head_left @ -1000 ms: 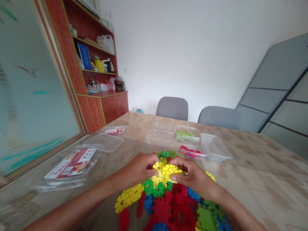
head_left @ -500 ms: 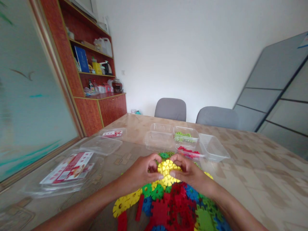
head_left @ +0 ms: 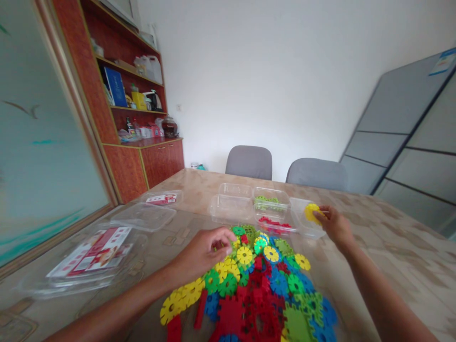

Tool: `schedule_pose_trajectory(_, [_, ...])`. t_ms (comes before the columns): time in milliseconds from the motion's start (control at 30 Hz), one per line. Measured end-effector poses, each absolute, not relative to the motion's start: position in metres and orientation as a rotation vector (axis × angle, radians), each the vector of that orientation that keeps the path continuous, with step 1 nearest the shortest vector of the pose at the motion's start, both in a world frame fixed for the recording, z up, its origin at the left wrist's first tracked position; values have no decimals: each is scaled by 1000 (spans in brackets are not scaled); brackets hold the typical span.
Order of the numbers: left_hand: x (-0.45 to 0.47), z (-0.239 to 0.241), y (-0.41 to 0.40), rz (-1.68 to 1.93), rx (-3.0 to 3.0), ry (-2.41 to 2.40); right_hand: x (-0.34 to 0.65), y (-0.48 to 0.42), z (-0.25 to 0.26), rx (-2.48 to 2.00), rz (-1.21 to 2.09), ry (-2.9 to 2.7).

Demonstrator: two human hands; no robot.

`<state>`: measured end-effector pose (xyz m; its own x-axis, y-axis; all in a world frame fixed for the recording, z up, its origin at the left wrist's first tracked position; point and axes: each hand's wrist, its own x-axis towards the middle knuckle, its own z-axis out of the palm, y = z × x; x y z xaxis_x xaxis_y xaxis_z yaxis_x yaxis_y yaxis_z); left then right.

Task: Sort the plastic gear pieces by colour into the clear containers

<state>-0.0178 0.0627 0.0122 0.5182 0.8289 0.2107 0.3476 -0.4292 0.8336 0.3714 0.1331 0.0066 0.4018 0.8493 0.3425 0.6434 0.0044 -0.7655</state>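
My right hand (head_left: 335,226) pinches a yellow notched plastic disc (head_left: 312,213) between thumb and fingers; whether more discs lie behind it is hard to see. The disc is at the right-hand clear plastic box (head_left: 301,223), over its opening. My left hand (head_left: 208,249) hovers at the far left edge of the pile, its fingers loosely curled and apart from the thumb, with nothing visible in them. Below and beside it lie yellow discs (head_left: 244,255), green discs (head_left: 228,284), blue discs (head_left: 279,282), red square pieces (head_left: 231,314) and a light green square piece (head_left: 299,323).
Behind the pile stand clear boxes, one with light green pieces (head_left: 267,202), one with red pieces (head_left: 273,225), beside a bare clear box (head_left: 231,209). Stacked clear lids with labels (head_left: 92,256) lie at left. Grey chairs (head_left: 248,161) stand beyond the table.
My hands were together on the yellow discs above the pile. My right hand has carried yellow away to the right-hand box; my left hand has come off and stays near the pile.
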Motion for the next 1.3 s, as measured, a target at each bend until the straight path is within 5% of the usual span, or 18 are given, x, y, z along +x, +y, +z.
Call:
schedule_pose_trajectory(467, [-17, 26, 53, 641, 2179, 932, 337, 110, 40, -1449, 478, -1694])
schedule_pose_trajectory(867, [-12, 44, 10, 7, 2656, 611, 256, 33, 73, -1124, 900, -2518])
schedule_pose_trajectory(1300, [-5, 30, -3, -30, 2773, 769, 228, -19, 21, -1424, 447, -2824])
